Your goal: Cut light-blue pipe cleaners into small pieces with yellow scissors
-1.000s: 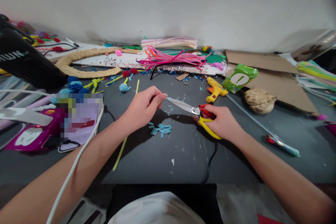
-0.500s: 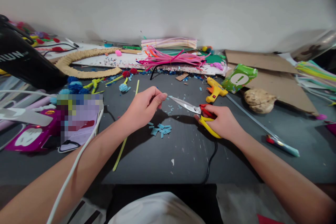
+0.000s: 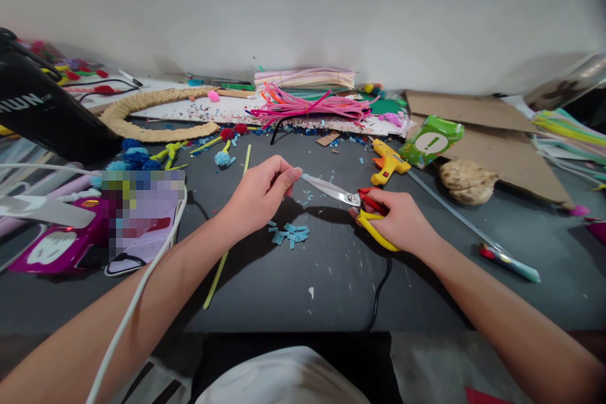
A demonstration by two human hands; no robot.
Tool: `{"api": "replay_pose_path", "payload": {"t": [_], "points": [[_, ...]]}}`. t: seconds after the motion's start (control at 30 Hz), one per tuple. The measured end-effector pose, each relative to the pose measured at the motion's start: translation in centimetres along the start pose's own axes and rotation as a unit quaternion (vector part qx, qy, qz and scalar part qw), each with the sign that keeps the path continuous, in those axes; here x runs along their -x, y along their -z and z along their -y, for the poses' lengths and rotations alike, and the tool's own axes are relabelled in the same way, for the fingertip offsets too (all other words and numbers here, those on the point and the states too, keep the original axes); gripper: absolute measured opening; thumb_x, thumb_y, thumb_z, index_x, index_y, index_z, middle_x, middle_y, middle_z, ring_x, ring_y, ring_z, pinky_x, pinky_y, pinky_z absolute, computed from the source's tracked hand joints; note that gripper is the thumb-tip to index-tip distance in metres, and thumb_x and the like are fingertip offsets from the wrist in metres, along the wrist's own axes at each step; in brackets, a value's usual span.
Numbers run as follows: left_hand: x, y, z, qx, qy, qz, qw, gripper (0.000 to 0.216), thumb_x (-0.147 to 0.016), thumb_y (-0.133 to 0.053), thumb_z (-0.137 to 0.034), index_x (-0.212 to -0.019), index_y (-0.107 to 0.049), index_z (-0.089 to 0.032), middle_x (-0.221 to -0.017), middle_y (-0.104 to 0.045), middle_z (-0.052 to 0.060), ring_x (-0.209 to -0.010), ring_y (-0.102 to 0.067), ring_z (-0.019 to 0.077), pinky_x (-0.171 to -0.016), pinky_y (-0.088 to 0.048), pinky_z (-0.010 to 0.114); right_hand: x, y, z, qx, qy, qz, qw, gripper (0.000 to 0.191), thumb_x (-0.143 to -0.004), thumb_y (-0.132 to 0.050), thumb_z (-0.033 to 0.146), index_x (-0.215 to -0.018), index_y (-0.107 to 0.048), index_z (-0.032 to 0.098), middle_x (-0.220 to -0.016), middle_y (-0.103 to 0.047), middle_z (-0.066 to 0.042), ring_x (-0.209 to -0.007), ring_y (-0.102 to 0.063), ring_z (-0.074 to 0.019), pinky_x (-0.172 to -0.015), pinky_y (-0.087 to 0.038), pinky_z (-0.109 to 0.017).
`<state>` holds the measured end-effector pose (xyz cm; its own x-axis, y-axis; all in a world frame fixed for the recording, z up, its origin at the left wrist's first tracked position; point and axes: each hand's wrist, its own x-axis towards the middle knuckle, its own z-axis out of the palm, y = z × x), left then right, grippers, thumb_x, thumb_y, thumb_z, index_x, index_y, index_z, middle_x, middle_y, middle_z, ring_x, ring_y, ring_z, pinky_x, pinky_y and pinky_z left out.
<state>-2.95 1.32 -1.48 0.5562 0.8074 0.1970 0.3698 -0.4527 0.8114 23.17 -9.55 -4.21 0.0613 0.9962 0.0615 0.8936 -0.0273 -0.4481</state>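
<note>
My right hand (image 3: 400, 219) grips a pair of scissors (image 3: 353, 201) by its red and yellow handles, the blades pointing left. My left hand (image 3: 259, 192) is closed in a pinch just at the blade tips; what it pinches is too small to make out. Below the two hands a small heap of cut blue pieces (image 3: 290, 234) lies on the dark grey table (image 3: 303, 290). A yellow-green stick (image 3: 222, 259) runs under my left forearm.
A yellow glue gun (image 3: 388, 163), a green packet (image 3: 430, 140), a tan lump (image 3: 468, 180) and cardboard (image 3: 492, 132) lie to the right. Pink pipe cleaners (image 3: 307, 104), a woven ring (image 3: 151, 113) and pompoms (image 3: 135, 154) sit behind. A white cable (image 3: 142, 278) crosses the left.
The scissor blades have shifted very slightly near my left fingertips; the hands otherwise stay where they were.
</note>
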Motion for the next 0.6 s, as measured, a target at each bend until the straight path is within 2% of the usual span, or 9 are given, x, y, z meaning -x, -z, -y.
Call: {"api": "replay_pose_path", "payload": {"t": [0.27, 0.47, 0.6], "points": [[-0.05, -0.08, 0.15, 0.001, 0.002, 0.001, 1.000, 0.034, -0.097, -0.045, -0.047, -0.079, -0.053, -0.019, -0.066, -0.059, -0.002, -0.059, -0.051, 0.0115, -0.057, -0.037, 0.025, -0.12, -0.06, -0.07, 0.005, -0.002, 0.000, 1.000, 0.035, -0.075, -0.064, 0.041, -0.063, -0.037, 0.021, -0.060, -0.043, 0.003, -0.058, -0.033, -0.0119, -0.053, -0.024, -0.025], [-0.01, -0.10, 0.10, 0.010, 0.002, 0.001, 1.000, 0.035, -0.097, -0.045, -0.046, -0.078, -0.053, -0.018, -0.066, -0.059, -0.001, -0.059, -0.052, 0.0113, -0.057, -0.038, 0.025, -0.25, 0.03, 0.04, 0.009, 0.001, -0.002, 1.000, 0.031, -0.075, -0.063, 0.035, -0.062, -0.038, 0.020, -0.060, -0.043, 0.003, -0.059, -0.032, -0.0116, -0.054, -0.025, -0.025], [-0.02, -0.12, 0.15, 0.013, 0.003, -0.002, 1.000, 0.035, -0.097, -0.046, -0.047, -0.078, -0.053, -0.018, -0.066, -0.059, -0.001, -0.059, -0.052, 0.0110, -0.056, -0.038, 0.024, -0.19, 0.00, 0.10, -0.010, -0.014, -0.014, 1.000, 0.035, -0.076, -0.063, 0.039, -0.062, -0.037, 0.020, -0.059, -0.041, 0.004, -0.058, -0.030, -0.0113, -0.053, -0.025, -0.025]]}}
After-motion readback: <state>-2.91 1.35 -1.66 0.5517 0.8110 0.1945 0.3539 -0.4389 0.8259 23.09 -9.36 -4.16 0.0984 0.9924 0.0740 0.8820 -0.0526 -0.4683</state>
